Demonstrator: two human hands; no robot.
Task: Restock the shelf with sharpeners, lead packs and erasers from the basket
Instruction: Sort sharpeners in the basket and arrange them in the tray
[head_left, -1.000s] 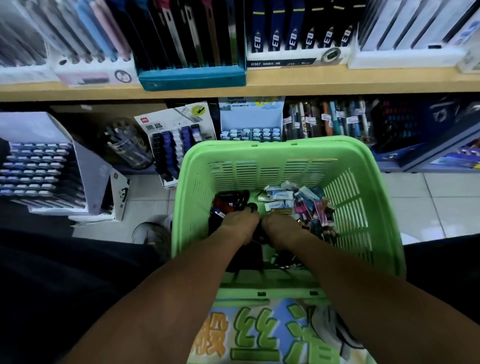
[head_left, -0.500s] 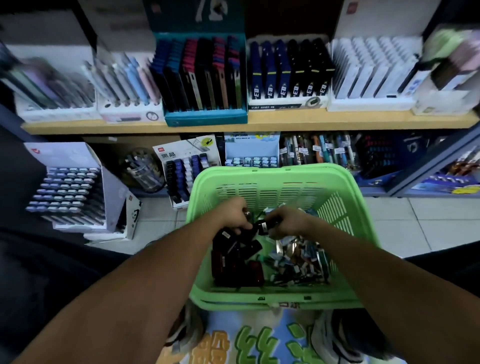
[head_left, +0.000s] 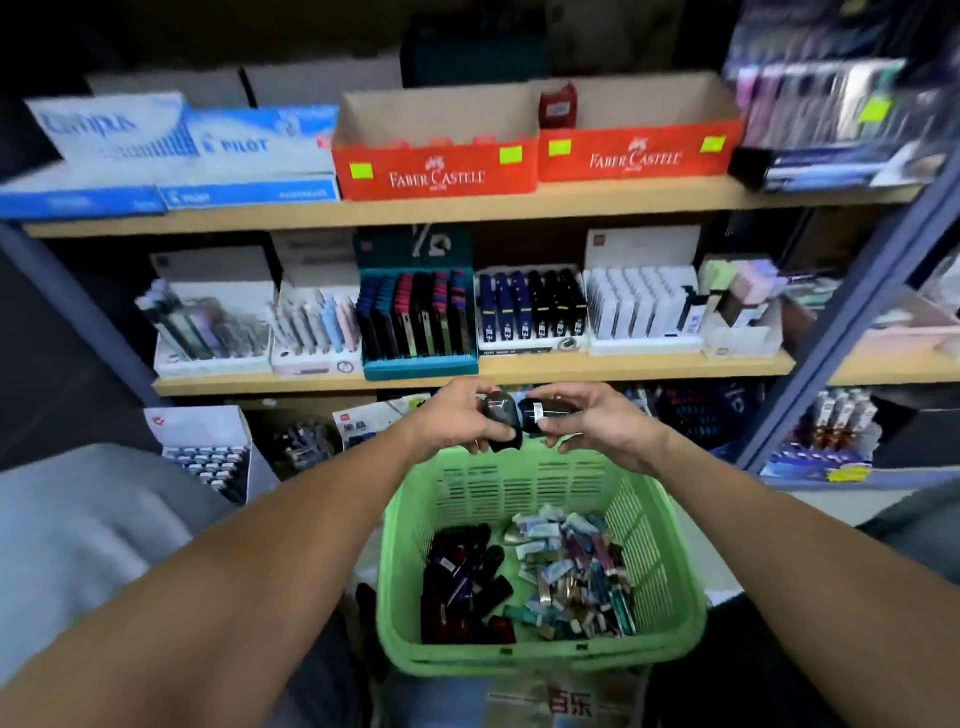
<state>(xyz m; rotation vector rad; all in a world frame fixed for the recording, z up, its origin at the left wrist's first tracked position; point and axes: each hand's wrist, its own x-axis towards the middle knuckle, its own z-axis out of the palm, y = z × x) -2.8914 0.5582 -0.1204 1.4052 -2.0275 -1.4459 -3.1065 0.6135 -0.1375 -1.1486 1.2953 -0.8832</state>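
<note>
A green plastic basket (head_left: 670, 571) stands on the floor in front of me. Dark red and black sharpeners (head_left: 457, 582) fill its left side, and small lead packs and erasers (head_left: 576, 566) are heaped on its right. Above the basket's far rim, my left hand (head_left: 457, 415) grips a black sharpener (head_left: 500, 410). Right beside it, my right hand (head_left: 597, 421) pinches another black sharpener (head_left: 532, 413) with a white label. The two sharpeners almost touch. Both hands are below the middle shelf (head_left: 519, 371).
The upper shelf carries two red cardboard boxes (head_left: 436, 166); the right one holds a single dark red sharpener (head_left: 557, 106). Blue pen boxes (head_left: 249, 156) sit to their left. The middle shelf holds display trays of pens and leads (head_left: 418, 322). A blue metal upright (head_left: 852, 322) stands at right.
Both hands lifted out of the basket, each with a black sharpener, and now hover above its far rim. My view tilted up, bringing the upper shelf into sight.
</note>
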